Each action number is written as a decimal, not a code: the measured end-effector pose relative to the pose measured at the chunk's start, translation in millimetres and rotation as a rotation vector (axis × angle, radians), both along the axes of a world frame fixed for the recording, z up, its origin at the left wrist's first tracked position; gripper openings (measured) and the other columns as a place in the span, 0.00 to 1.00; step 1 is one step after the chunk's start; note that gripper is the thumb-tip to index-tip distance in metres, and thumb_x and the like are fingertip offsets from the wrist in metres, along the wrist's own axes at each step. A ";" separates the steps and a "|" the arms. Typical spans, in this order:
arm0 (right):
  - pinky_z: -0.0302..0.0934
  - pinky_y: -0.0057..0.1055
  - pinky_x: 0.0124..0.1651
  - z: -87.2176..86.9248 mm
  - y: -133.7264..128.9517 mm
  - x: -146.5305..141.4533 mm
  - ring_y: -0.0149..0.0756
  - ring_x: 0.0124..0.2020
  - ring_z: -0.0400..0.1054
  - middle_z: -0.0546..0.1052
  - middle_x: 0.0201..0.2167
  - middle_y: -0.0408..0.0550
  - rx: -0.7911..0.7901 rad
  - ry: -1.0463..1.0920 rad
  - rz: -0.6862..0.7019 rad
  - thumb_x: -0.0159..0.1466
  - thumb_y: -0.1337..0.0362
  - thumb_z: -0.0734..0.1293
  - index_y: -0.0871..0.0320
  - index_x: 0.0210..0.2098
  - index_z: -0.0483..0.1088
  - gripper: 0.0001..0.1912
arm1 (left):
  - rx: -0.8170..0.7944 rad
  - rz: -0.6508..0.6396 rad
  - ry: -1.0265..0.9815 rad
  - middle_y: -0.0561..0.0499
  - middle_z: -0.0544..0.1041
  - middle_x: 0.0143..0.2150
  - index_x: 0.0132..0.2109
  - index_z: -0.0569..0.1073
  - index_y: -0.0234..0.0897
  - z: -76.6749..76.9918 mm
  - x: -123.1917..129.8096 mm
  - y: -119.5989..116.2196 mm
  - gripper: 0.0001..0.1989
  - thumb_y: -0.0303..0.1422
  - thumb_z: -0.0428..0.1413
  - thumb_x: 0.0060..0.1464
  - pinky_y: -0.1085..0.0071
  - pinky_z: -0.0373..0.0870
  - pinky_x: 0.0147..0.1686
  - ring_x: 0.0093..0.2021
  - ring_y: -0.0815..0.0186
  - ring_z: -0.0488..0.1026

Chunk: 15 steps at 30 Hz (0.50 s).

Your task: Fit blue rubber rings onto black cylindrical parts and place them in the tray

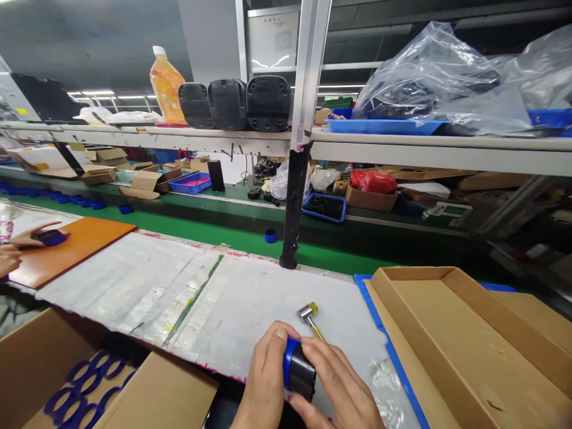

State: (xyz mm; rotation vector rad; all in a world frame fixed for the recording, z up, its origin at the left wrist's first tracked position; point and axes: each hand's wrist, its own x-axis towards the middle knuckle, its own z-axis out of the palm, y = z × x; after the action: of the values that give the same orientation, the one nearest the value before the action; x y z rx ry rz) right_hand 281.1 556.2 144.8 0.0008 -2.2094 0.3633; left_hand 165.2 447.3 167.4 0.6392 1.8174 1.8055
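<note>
Head view showed the left hand curled against the blue ring at nine o'clock of the black cylinder, which sat gripped between both hands; the right hand pressed fingers together over it, with a small mallet at twelve o'clock

Hammer on mat, tray to right, carton to left

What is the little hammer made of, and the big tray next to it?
The hammer looks like shiny metal at its head, which glints, with a yellow, likely plastic, end and handle. The tray looks like plain brown cardboard: matte, with folded walls.
</note>
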 end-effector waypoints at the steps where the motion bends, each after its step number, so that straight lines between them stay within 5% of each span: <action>1: 0.77 0.43 0.50 0.3 -0.8 0.0 0.51 0.53 0.75 0.76 0.55 0.59 0.009 -0.001 -0.005 0.75 0.60 0.63 0.61 0.65 0.63 0.22 | -0.007 -0.008 0.002 0.51 0.75 0.32 0.34 0.74 0.42 1.0 -0.1 -0.3 0.23 0.52 0.45 0.66 0.67 0.67 0.40 0.37 0.59 0.71; 6: 0.77 0.42 0.48 4.0 -4.3 -1.8 0.51 0.51 0.76 0.77 0.53 0.61 0.056 0.007 -0.005 0.75 0.60 0.63 0.63 0.62 0.65 0.19 | -0.037 -0.033 0.020 0.51 0.75 0.33 0.35 0.73 0.42 3.2 -0.3 -1.0 0.24 0.51 0.43 0.67 0.67 0.66 0.42 0.38 0.60 0.72; 15: 0.75 0.38 0.54 -6.3 -12.8 -7.1 0.46 0.55 0.74 0.76 0.55 0.57 -0.152 0.052 -0.004 0.75 0.58 0.64 0.60 0.62 0.64 0.20 | 0.057 -0.024 -0.074 0.51 0.74 0.33 0.36 0.75 0.40 -9.3 -2.0 -1.8 0.22 0.50 0.45 0.66 0.66 0.65 0.42 0.38 0.60 0.70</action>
State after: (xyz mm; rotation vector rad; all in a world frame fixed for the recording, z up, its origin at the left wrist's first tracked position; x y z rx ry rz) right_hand 274.0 543.4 138.5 -0.0759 -2.1257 0.5218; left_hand 163.2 445.6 158.1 0.6052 1.7085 1.8459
